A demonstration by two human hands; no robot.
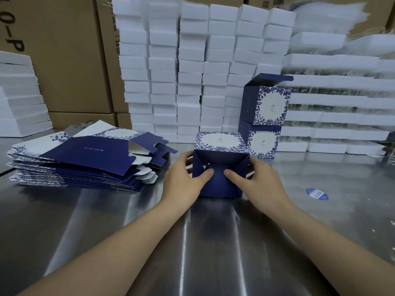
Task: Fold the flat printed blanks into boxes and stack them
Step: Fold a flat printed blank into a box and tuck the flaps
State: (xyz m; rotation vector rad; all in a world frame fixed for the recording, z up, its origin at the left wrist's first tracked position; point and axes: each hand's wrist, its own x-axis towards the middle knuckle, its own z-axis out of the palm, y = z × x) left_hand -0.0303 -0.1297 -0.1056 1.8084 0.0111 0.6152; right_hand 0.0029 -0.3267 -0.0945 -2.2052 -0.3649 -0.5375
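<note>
Blanks (85, 154) are lying in a fanned pile on the left of the steel table (192, 242), well apart from the stack (266, 116) of two finished boxes standing at the back right, the top one with its lid flap open. Between them, close in front of me, the box (221, 144) I am folding is lying on its side on the table, its unclosed end facing me. My left hand (183, 178) and right hand (263, 178) are clamping it from either side, fingers curling round the side walls, while my thumbs (206, 174) are pressing the blue flaps (220, 186) inward at the middle. I am judging this card to be light and thin: stiff across the panels, weak at the creases, likely to dent under a hard pinch and to slide on the smooth steel. So I am reckoning the walls near the corners are the place to hold, with the push landing on a flap's middle rather than its edge.
</note>
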